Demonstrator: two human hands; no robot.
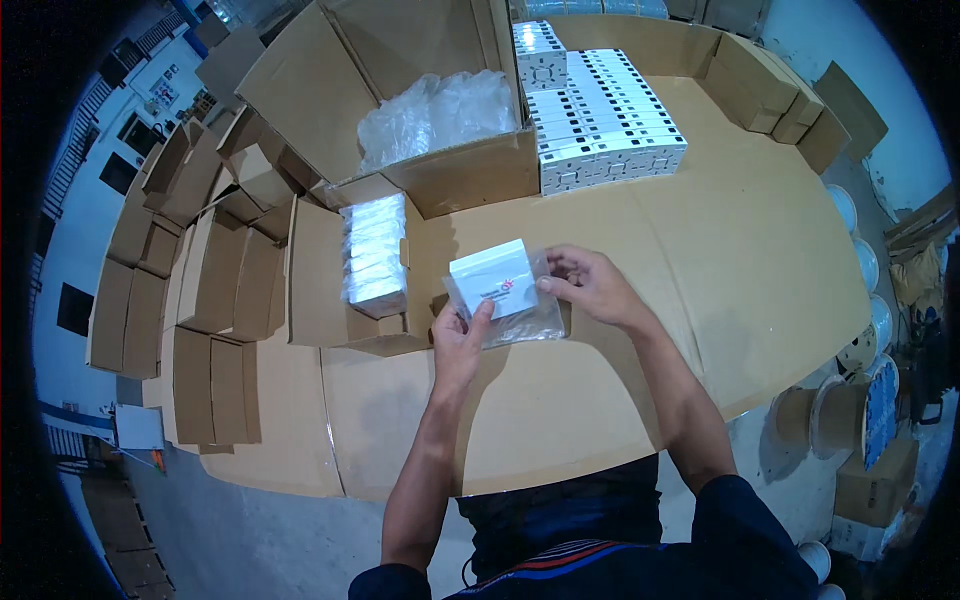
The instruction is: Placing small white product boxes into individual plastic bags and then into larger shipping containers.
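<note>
Both my hands hold a small white box [492,277] that sits partly inside a clear plastic bag [525,318], just above the cardboard-covered table [720,260]. My left hand [458,335] grips the bag and box from below, thumb on the box's face. My right hand [588,283] pinches the bag's open right edge. To the left, a small open carton [320,300] holds a row of bagged white boxes [374,250].
A large open carton [460,170] with crumpled clear plastic [435,112] stands behind. Rows of unbagged white boxes [605,115] lie at the back right, brown cartons [765,90] beyond them. Flat and folded cartons [200,260] are stacked at left. Cable spools [840,415] sit at right.
</note>
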